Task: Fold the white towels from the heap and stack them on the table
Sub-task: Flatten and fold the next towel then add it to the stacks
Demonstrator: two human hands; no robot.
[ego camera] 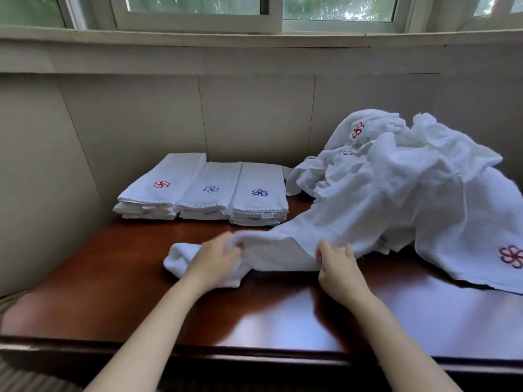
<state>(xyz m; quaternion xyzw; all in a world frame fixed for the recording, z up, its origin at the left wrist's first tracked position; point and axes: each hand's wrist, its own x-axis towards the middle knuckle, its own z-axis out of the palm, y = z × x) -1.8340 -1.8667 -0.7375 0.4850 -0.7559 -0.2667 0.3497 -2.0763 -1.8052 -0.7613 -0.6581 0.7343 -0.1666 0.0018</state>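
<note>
"What did you see from the head camera?"

"A dark red-brown table [113, 278] stood under a window [198, 7]. Both bare hands were on one white towel [283, 250] near the front of the table. The towel was bunched up, not flat."

"What did the left hand do?"

"The left hand [215, 258] had its fingers [229, 241] curled round a fold of the towel. It gripped the cloth. A rolled end of the towel stuck out just past the fingers, on the left side, and some cloth lay under the wrist."

"And the right hand?"

"The right hand [336, 264] pinched the towel's near edge. The thumb [318, 254] was on one side of the cloth and the fingers on top. Those fingers were a little spread. The picture was a bit blurry there, so I could not tell how hard they pressed."

"Where did the towel go from there?"

"Past the right fingers it ran up and to the right, into the heap [410, 179]. The heap was a big messy pile of white towels with red and blue flower marks. One part hung near the table's right edge."

"Were any folded?"

"Yes. Beyond the left fingers, near the wall [254, 108], sat three stacks [203, 193] of folded towels, side by side and touching. The left top one had a red flower. The other two had blue flowers."
</note>
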